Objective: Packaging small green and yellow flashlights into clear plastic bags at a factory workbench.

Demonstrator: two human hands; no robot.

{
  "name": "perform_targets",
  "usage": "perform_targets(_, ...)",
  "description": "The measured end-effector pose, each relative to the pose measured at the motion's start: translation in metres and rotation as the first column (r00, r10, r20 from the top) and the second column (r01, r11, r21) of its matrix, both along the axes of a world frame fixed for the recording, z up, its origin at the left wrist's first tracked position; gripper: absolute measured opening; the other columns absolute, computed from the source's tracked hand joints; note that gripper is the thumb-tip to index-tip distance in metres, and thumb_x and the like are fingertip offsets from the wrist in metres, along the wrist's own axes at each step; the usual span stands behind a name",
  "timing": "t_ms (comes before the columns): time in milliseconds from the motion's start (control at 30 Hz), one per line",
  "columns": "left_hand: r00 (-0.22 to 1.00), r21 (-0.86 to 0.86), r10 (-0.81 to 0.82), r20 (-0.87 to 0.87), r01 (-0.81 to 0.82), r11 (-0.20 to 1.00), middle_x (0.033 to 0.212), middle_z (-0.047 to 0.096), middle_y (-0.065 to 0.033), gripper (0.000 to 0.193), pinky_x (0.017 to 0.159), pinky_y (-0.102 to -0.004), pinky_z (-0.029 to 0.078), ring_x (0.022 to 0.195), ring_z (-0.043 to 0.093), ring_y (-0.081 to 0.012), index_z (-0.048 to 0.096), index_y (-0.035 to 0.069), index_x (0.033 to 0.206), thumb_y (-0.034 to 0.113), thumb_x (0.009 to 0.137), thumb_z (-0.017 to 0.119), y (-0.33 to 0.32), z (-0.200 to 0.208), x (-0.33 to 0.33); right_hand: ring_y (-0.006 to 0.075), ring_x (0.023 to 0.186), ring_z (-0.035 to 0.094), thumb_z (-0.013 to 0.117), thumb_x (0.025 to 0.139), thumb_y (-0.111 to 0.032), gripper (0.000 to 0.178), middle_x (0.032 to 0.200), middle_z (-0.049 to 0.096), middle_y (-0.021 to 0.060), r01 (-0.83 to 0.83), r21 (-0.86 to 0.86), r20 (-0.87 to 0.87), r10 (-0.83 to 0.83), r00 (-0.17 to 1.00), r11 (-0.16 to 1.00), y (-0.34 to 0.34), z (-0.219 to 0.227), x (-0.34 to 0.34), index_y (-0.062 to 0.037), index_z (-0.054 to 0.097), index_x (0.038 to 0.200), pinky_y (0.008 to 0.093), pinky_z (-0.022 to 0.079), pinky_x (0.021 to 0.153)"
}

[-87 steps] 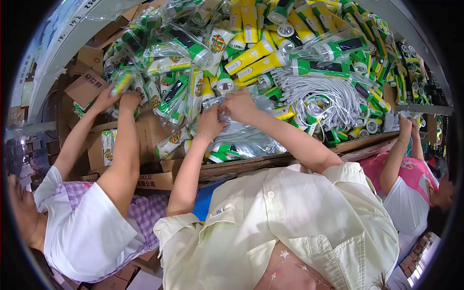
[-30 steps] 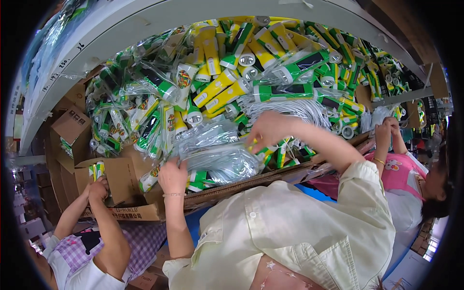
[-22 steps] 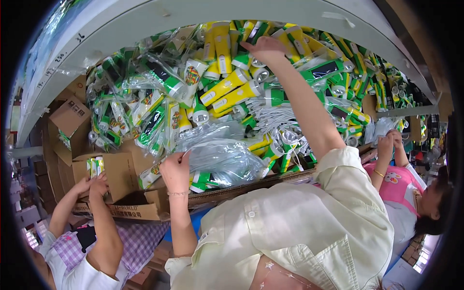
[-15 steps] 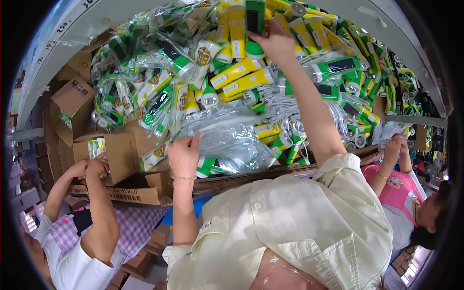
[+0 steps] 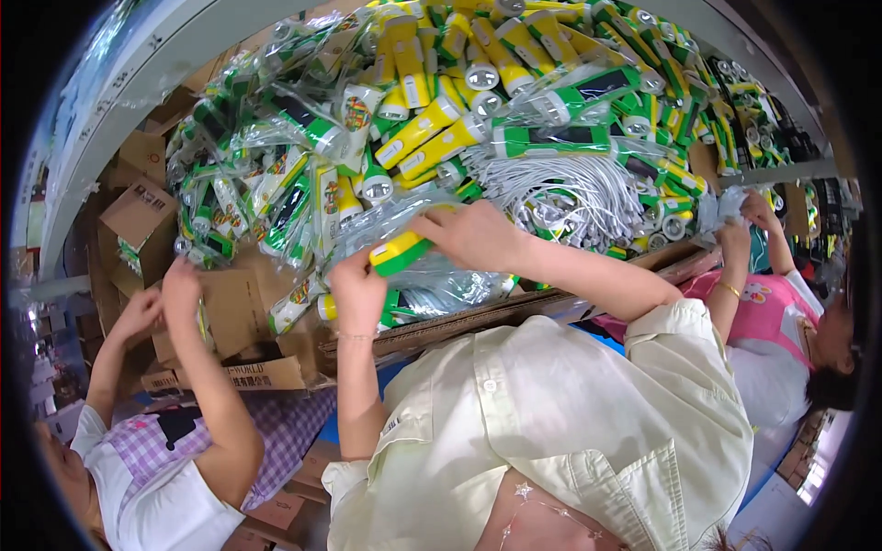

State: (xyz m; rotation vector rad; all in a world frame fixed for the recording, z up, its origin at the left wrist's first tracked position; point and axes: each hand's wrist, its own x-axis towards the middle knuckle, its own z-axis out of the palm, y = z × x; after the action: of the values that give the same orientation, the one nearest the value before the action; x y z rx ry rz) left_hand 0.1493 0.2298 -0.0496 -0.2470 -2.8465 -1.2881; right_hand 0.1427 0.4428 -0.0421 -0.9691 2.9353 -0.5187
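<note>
Between my hands, over the near edge of the heap, is a yellow-and-green flashlight [image 5: 401,253]; its two ends are hidden by my fingers. My right hand [image 5: 473,235] is closed on one end of it. Closed fingers of my left hand [image 5: 358,286] grip the opposite end. Beneath them lies a stack of clear plastic bags [image 5: 450,292]. Just beyond my right hand spreads a large bundle of white cables [image 5: 570,207]. Loose yellow flashlights [image 5: 432,142] and bagged green ones with dark panels [image 5: 588,87] are piled farther back.
At left, a co-worker's hands [image 5: 165,298] are over an open cardboard box [image 5: 230,308]. Another co-worker at right handles a clear bag [image 5: 721,209]. A cardboard edge [image 5: 413,340] runs along the front of the heap, and a pale curved frame [image 5: 119,101] arches around it.
My right hand has come back from the far side of the pile with the flashlight, down to my left hand. Now both hands hold it. The left co-worker's hands have lifted somewhat.
</note>
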Motion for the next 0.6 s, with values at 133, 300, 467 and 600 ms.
perform_targets(133,0.961,0.092,0.141,0.238,-0.167,0.982,0.068,0.061,-0.0211,0.020,0.054,-0.0294,0.044,0.050,0.054,-0.0212,0.068,0.002,0.096,0.009,0.080,0.060,-0.006,0.005,0.004,0.0310,0.072,0.064,0.053,0.076,-0.006,0.047,0.087,0.062,0.0152,-0.048,0.096,0.089,0.039,0.995,0.994,-0.006,0.013,0.008,-0.0039,0.044,0.121,0.0402,0.051,0.054)
perform_targets(300,0.978,0.041,0.121,0.172,-0.130,0.991,0.066,0.061,-0.0202,0.020,0.056,-0.0310,0.047,0.054,0.061,-0.0217,0.069,0.000,0.094,0.013,0.080,0.061,0.015,0.029,0.018,0.0284,0.068,0.064,0.055,0.075,-0.009,0.045,0.078,0.061,0.0155,0.007,0.228,0.037,-0.016,0.999,0.974,-0.008,0.003,0.027,-0.0040,0.048,0.119,0.0379,0.049,0.049)
perform_targets(467,0.996,-0.083,-0.027,-0.088,0.020,0.996,0.066,0.060,-0.0198,0.018,0.056,-0.0336,0.046,0.058,0.061,-0.0326,0.069,0.003,0.089,0.018,0.081,0.063,0.039,0.009,0.027,0.0226,0.065,0.065,0.059,0.075,-0.015,0.035,0.076,0.063,0.0082,0.030,0.436,0.060,-0.063,0.996,0.899,-0.023,-0.023,0.032,-0.0075,0.056,0.109,0.0325,0.048,0.048)
perform_targets(600,0.998,-0.124,0.056,-0.005,-0.056,0.991,0.056,0.058,-0.0139,0.019,0.048,-0.0317,0.042,0.044,0.052,-0.0213,0.068,0.000,0.084,0.018,0.082,0.063,0.004,-0.027,0.009,0.0216,0.068,0.064,0.061,0.076,-0.019,0.028,0.080,0.062,0.0027,0.137,0.180,0.009,-0.141,0.990,0.974,0.010,-0.004,0.025,-0.0129,0.060,0.103,0.0344,0.049,0.053)
